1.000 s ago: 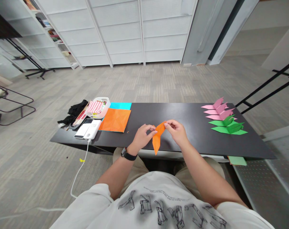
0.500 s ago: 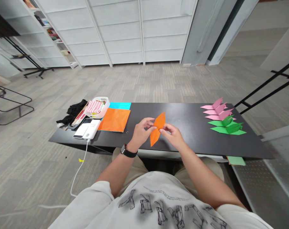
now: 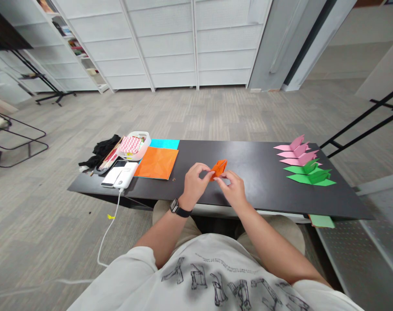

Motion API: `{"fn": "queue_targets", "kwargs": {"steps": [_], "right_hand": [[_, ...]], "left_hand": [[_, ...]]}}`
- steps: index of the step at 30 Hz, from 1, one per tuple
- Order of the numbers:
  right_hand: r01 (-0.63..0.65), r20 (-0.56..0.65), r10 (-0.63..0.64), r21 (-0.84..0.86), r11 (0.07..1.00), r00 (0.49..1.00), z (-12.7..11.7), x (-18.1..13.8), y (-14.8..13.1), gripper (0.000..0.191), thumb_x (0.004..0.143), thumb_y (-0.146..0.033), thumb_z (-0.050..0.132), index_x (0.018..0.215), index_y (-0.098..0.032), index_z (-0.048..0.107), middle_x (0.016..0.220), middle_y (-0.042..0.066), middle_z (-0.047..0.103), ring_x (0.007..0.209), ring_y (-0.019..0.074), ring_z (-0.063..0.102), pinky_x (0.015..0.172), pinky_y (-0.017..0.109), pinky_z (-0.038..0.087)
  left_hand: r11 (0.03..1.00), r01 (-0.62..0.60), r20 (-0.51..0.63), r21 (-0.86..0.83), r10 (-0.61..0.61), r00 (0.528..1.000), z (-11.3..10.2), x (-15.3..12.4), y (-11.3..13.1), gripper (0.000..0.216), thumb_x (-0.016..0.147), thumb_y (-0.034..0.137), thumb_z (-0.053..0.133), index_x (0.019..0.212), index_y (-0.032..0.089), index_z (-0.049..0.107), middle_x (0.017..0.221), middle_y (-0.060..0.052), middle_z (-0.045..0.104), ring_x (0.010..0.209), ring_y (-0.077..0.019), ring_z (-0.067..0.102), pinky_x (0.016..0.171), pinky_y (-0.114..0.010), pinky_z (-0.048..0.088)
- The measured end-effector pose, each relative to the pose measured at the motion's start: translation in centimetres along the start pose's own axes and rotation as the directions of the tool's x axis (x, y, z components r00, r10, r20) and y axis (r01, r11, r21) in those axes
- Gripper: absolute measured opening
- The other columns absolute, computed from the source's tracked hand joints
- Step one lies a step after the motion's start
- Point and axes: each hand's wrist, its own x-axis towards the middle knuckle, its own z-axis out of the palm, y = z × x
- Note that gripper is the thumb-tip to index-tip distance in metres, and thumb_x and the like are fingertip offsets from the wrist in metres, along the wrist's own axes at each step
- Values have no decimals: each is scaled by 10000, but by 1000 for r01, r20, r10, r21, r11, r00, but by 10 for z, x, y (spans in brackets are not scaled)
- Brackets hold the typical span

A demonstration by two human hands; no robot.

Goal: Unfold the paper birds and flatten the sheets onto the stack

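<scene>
A small folded piece of orange origami paper (image 3: 219,168) is held up between my hands over the middle of the black table. My left hand (image 3: 196,181) pinches its left side between thumb and fingers, with a dark watch on that wrist. On the lower right side, my right hand (image 3: 232,185) grips the paper with thumb and forefinger. The fingertips cover part of the folds. At the right end of the table, pink paper cranes (image 3: 298,151) and green paper cranes (image 3: 311,172) stand in a row.
Orange paper sheets (image 3: 157,163) lie left of my hands, with a blue sheet (image 3: 165,143) behind. Farther left are a white basket (image 3: 146,144), a white power bank (image 3: 126,175) with a cable, a phone (image 3: 113,175) and black cloth (image 3: 105,147). White shelving (image 3: 170,43) stands beyond the table.
The orange paper was a long shape with points at top and bottom. Now it is folded shorter and more compact, with both hands still on it. The view has shifted slightly.
</scene>
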Motion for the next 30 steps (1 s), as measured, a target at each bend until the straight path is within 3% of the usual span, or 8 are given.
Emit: {"fn": "queue_targets", "kwargs": {"steps": [4, 7, 11, 19, 24, 30], "right_hand": [[45, 14, -44, -68, 997, 999, -2, 1, 7, 160, 995, -437, 701, 973, -286, 748, 970, 64, 784, 911, 278, 730, 866, 434, 574], [105, 40, -100, -141, 985, 994, -6, 3, 8, 169, 1006, -442, 693, 992, -282, 746, 973, 73, 784, 940, 292, 721, 890, 452, 566], [192, 82, -180, -186, 964, 980, -13, 6, 7, 156, 1015, -423, 698, 1004, -276, 746, 983, 80, 789, 935, 290, 719, 879, 449, 562], [307, 141, -292, -94, 947, 946, -26, 6, 13, 127, 1001, -369, 735, 1079, -271, 758, 1081, 76, 812, 1010, 273, 756, 918, 436, 593], [317, 125, -303, -111, 942, 945, -26, 4, 11, 114, 1006, -320, 718, 1105, -268, 742, 1076, 73, 798, 990, 264, 753, 891, 428, 598], [336, 80, -329, -102, 936, 941, -30, 7, 9, 104, 1021, -267, 671, 1077, -280, 758, 1028, 66, 762, 956, 244, 732, 872, 421, 603]], "left_hand": [[999, 10, 113, -44, -5, 994, 0, -5, 1, 78, 967, 310, 762, 967, 234, 744, 998, -36, 786, 956, -197, 735, 927, -337, 574], [997, -9, 158, -77, 21, 987, -1, -5, 3, 196, 937, 374, 813, 1063, 231, 766, 1067, -59, 791, 1001, -214, 739, 956, -347, 582], [994, -47, 171, -98, 64, 983, -3, -5, 3, 163, 964, 368, 787, 1037, 223, 787, 1050, -73, 794, 1000, -220, 741, 956, -355, 587], [966, -178, 177, -187, 211, 961, -7, -5, -7, 122, 980, 318, 780, 1011, 210, 827, 1020, -71, 810, 960, -192, 760, 904, -323, 602], [963, -200, 189, -182, 234, 954, -6, -3, -8, 141, 999, 323, 754, 960, 210, 829, 983, -67, 808, 927, -185, 765, 875, -316, 616], [968, -221, 201, -120, 242, 949, -7, -4, -8, 150, 1056, 289, 656, 1060, 205, 780, 1133, -89, 804, 1079, -206, 759, 997, -366, 602]]}}
